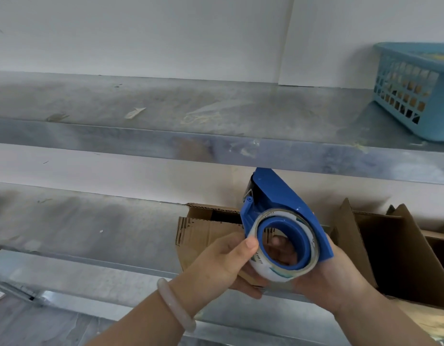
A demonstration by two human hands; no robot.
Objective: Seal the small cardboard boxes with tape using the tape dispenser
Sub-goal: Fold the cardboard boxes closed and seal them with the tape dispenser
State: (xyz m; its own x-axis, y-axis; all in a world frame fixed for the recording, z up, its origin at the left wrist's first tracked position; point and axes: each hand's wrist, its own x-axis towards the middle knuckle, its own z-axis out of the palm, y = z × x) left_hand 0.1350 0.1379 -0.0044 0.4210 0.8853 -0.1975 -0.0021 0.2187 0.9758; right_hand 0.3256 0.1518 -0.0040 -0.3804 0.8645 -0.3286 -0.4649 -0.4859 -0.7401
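Observation:
A blue tape dispenser [286, 203] with a roll of clear tape [273, 270] on its hub is held up in front of the lower metal shelf. My left hand [223, 260] grips the roll, thumb on its front edge, fingers under it. My right hand [333, 273] holds the dispenser's body from beneath and behind; some fingers show through the hub's hole. A small cardboard box [203, 228] with open flaps sits on the shelf right behind the dispenser. A larger open cardboard box [395, 248] stands to its right.
Two steel shelves run across the view: the upper shelf [166, 143] just above the dispenser's top, the lower shelf [78, 236] under the boxes. A blue plastic basket [415, 96] stands on the upper shelf at the right. White wall behind.

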